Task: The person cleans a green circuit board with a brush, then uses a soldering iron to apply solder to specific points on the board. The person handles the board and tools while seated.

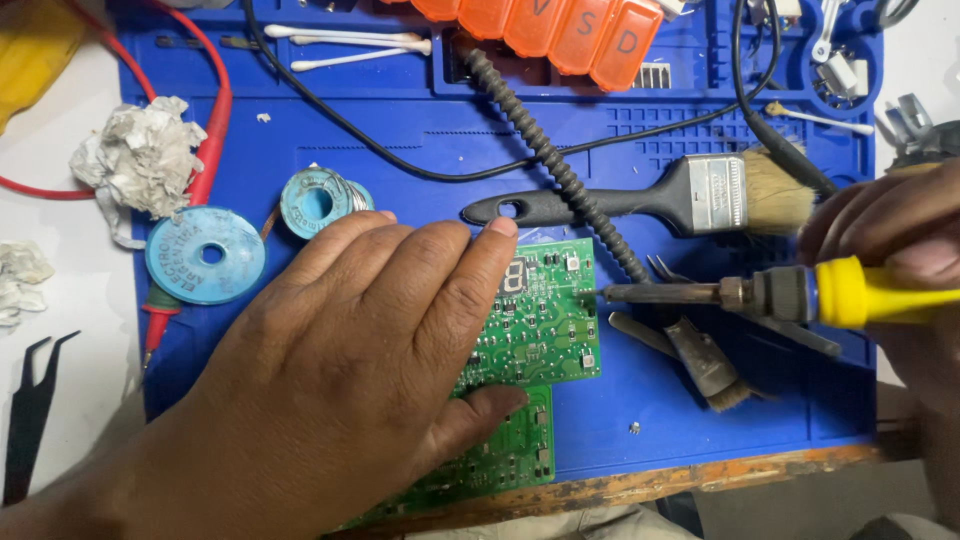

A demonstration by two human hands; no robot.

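My left hand (350,370) lies flat, palm down, on a green circuit board (545,330), pressing it onto the blue work mat (660,410); the hand covers the board's left half. My right hand (895,235) grips the yellow handle of a soldering iron (760,295). The iron points left, and its tip touches the board's right edge near a small square display.
A black-handled paintbrush (640,200) lies behind the iron, with a coiled black cable (545,150) crossing it. Metal tweezers (700,355) rest under the iron. Two blue solder-wick reels (205,255) sit left. Crumpled tissue (140,155), cotton swabs (345,42), an orange pill box (560,30), black tweezers (30,410).
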